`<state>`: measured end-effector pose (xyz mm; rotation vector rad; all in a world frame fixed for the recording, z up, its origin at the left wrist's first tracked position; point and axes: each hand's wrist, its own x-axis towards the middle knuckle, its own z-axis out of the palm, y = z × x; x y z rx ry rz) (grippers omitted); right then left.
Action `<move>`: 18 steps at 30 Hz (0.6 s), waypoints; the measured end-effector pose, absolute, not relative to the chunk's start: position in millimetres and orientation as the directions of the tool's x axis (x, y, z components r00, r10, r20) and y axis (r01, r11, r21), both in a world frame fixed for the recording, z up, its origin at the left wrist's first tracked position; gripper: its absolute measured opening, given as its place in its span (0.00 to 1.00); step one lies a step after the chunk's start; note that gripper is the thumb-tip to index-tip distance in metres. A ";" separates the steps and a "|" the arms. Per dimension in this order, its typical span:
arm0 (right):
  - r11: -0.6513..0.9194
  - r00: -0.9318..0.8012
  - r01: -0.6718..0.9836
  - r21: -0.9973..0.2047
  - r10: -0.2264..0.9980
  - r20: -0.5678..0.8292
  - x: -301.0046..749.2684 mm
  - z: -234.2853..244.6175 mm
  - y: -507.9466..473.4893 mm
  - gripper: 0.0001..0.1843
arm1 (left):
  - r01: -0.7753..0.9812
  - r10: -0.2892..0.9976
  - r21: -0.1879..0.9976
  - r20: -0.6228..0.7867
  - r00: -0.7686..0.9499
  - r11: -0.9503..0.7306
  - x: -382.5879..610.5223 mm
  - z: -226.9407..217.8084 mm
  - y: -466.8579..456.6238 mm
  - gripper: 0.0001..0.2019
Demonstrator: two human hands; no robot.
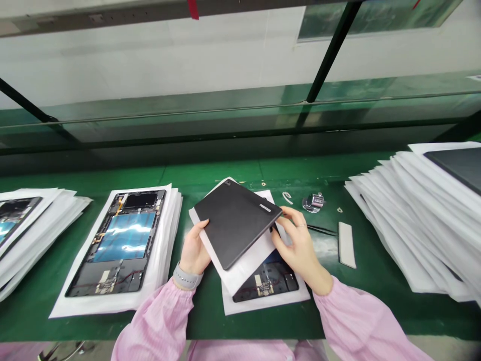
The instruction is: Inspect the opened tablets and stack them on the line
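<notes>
Gripping a black tablet point(236, 223) between them, the hands are apart, one at each side: the left hand point(195, 248) clamps the nine o'clock edge, thumb on top and fingers hidden below, while the right hand point(296, 245) pinches the corner toward three o'clock. The step in hand looks to be handling the tablet over an open tablet point(268, 286); the next move seems to call for an even hold, with the loose white sheet point(244, 271) under it minded too.

The held tablet is thin and matte black, back face up, turned askew, with a camera spot point(227, 183) near eleven o'clock and small silvery lettering point(265, 208) near two. The open tablet shows its circuitry at five o'clock, on a lower sheet point(259, 304) on the green table point(210, 326).

Black tweezers point(323, 229) lie at three o'clock, one end behind the right hand, so whether they are held I cannot tell. Beyond them are a shiny metal piece point(314, 201), a pale block point(346, 245) and a tall sheet stack point(406, 220). At nine o'clock, another opened tablet point(126, 235) with blue film rests on stacked sheets.
</notes>
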<state>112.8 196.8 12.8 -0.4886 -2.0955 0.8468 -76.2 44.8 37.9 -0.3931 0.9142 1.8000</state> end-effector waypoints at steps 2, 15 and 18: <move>0.540 -0.706 -0.093 -0.836 0.556 0.438 114.6 15.5 195.0 0.09 | -0.883 0.651 0.419 -0.613 -0.447 -0.210 -74.6 36.0 45.7 0.15; -0.571 -0.818 -0.215 -0.792 0.548 -0.174 105.0 20.8 180.2 0.15 | -0.798 0.841 0.577 -0.332 -0.427 -0.177 -59.1 17.0 42.3 0.09; -0.553 -0.768 -0.286 -0.782 0.621 -0.158 107.6 18.8 188.5 0.14 | -0.832 0.873 0.515 -0.288 -0.395 -0.207 -59.4 17.3 41.8 0.12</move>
